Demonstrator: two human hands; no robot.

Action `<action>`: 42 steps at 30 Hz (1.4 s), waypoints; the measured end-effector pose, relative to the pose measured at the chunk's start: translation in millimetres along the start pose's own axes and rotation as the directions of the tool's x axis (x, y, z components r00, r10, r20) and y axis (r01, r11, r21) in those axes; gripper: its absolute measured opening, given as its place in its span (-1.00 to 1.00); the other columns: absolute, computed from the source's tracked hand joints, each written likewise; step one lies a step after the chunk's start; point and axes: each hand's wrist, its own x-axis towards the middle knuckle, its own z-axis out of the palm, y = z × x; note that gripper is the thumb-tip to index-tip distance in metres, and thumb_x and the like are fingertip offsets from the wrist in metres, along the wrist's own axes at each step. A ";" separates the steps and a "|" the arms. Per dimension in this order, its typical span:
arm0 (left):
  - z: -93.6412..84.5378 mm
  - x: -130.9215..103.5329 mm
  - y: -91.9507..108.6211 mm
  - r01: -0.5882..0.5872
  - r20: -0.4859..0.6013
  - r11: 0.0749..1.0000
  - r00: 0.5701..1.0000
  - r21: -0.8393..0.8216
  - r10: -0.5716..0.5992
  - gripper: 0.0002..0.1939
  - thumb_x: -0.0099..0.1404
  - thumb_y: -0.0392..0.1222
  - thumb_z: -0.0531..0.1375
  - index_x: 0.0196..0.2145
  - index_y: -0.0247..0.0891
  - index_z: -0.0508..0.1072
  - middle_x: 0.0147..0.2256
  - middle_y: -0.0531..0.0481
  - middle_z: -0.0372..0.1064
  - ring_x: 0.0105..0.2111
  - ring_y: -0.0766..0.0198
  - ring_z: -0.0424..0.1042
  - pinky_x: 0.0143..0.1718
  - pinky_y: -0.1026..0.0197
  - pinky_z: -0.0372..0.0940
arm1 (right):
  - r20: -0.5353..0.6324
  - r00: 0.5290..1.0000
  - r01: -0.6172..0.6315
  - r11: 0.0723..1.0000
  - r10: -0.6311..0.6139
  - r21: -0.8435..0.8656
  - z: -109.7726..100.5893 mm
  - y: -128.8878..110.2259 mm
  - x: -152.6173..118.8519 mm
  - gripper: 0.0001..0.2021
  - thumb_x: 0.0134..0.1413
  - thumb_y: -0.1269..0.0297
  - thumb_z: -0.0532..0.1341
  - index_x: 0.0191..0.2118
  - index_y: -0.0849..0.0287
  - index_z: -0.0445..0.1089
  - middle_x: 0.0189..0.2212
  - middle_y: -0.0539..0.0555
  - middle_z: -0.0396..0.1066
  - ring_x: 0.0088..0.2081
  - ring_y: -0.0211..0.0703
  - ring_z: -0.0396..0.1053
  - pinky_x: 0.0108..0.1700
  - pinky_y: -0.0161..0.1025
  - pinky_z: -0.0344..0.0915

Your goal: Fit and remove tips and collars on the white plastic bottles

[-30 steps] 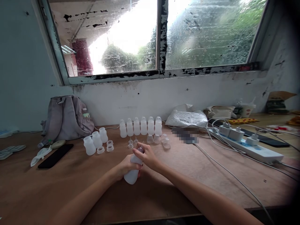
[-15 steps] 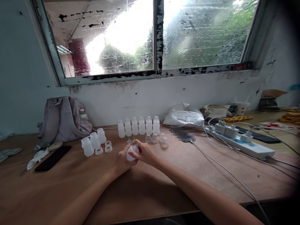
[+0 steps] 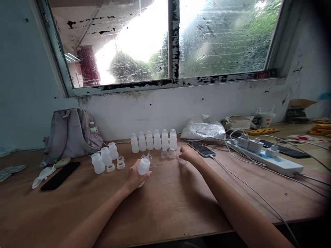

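In the head view, the landmark is the row of six covered bottles (image 3: 157,142), upright side by side on the brown table (image 3: 165,215) near the wall. In front of the row, toward the person, the left hand (image 3: 136,176) is wrapped around a frosted bottle (image 3: 143,166), thumb on one side and fingers on the other, its top end facing up and the bottle held above the table. Between this bottle and the row stand some clear pointed pieces (image 3: 149,156).

The right hand (image 3: 191,155) is in front of the row's right end, fingers bent down at a clear cup (image 3: 182,162); the fingers hide much of the contact, so I cannot tell whether they grip it or only touch it. Two clear domed covers (image 3: 171,153) stand just in front of the row's right end.

To the left of the row, three open bottles (image 3: 106,157) stand in a slanting line, with pale rings (image 3: 110,167) lying beside them. Farther left of the row are a grey backpack (image 3: 68,134) and a flat black slab (image 3: 60,176). To the right of the row lie a phone (image 3: 201,149) with a cable plugged in, a silvery bag (image 3: 204,131) behind it, and, farther right, a white power strip (image 3: 287,166) holding several plugs.
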 end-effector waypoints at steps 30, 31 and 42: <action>-8.7 -2.5 12.4 0.118 0.369 0.974 0.929 -0.192 -0.040 -0.54 -0.09 -0.06 0.26 -0.24 -0.25 0.22 -0.37 0.02 0.30 -0.38 0.25 0.29 -0.36 0.23 0.19 | -0.293 0.811 0.560 0.526 -0.507 0.640 26.8 -68.8 -60.9 -0.60 -0.11 -0.04 0.09 -0.65 0.17 0.03 -0.73 -0.12 -0.02 -0.65 -0.40 -0.01 -0.63 -0.40 -0.09; -8.2 -2.1 11.4 0.120 0.375 0.973 0.926 -0.199 -0.037 -0.53 -0.11 -0.07 0.27 -0.24 -0.25 0.23 -0.37 0.02 0.30 -0.38 0.25 0.30 -0.37 0.23 0.19 | -0.303 0.802 0.571 0.511 -0.516 0.643 30.0 -70.4 -63.0 -0.62 -0.06 -0.01 0.05 -0.64 0.17 0.04 -0.71 -0.11 0.00 -0.64 -0.39 0.01 -0.63 -0.41 -0.06; -4.7 2.5 3.9 0.179 0.411 0.925 0.911 -0.336 -0.027 -0.54 -0.13 -0.18 0.26 -0.25 -0.29 0.21 -0.47 0.07 0.30 -0.57 0.35 0.30 -0.55 0.28 0.22 | -0.382 0.734 0.664 0.477 -0.561 0.576 55.0 -84.9 -63.1 -0.70 0.08 0.20 -0.13 -0.62 0.16 0.00 -0.70 -0.09 -0.02 -0.63 -0.35 -0.02 -0.57 -0.38 -0.04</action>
